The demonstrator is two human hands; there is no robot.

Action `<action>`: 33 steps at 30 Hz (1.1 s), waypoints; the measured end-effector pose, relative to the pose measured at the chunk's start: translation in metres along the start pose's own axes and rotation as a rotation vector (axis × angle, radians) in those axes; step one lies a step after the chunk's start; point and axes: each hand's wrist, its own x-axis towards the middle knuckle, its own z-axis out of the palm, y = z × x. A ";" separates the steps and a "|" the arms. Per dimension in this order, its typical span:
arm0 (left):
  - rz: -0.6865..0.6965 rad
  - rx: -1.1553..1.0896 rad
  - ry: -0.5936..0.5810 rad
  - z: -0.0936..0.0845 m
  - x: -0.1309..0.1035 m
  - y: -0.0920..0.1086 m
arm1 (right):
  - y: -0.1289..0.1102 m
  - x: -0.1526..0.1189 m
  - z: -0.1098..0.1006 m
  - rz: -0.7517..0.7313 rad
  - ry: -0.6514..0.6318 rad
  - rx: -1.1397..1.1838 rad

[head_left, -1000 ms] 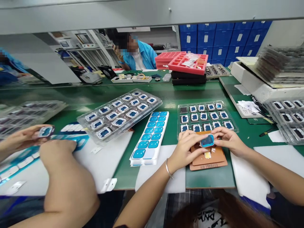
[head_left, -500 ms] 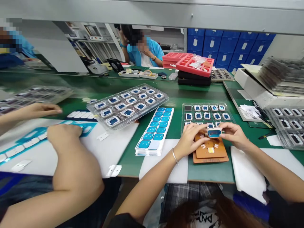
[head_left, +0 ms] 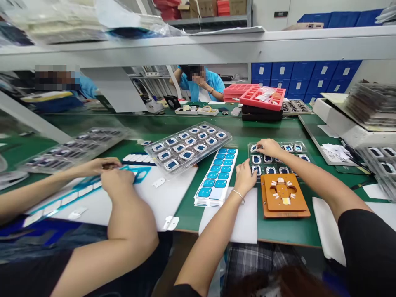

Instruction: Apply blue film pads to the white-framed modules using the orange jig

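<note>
My right hand (head_left: 269,147) reaches over a clear plastic tray (head_left: 250,165). Its fingertips are closed at a small white-rimmed casing with blue film (head_left: 254,147) in the far-left pocket; the fingers partly hide it. Several similar casings fill the pockets around it. At the tray's near-left corner is my left hand (head_left: 245,178), its fingers apart and resting by the edge, with nothing seen in it. Directly in front of the tray lies an orange fixture (head_left: 281,194) with a shaped recess and small white pieces on it.
Left of my hand lies a stack of blue sticker sheets (head_left: 216,177), with a tilted casing tray (head_left: 188,146) behind. A co-worker's hands (head_left: 114,173) work over a white mat (head_left: 176,194). Red trays (head_left: 262,98) stand at the back; a white box (head_left: 343,119) is right.
Both hands have left the spot above the orange fixture, where they held a casing. My right hand has moved to the tray's far-left pocket, empty before; my left hand to its near-left corner.
</note>
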 end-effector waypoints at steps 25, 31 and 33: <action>-0.096 -0.929 0.180 -0.027 0.015 0.012 | 0.098 -0.152 -0.055 0.586 0.306 0.620; -0.113 -1.138 0.432 -0.062 0.002 0.024 | 0.082 -0.145 -0.047 0.431 0.316 1.026; -0.120 -1.162 0.519 -0.078 -0.002 0.025 | 0.069 -0.146 -0.049 0.361 0.305 1.164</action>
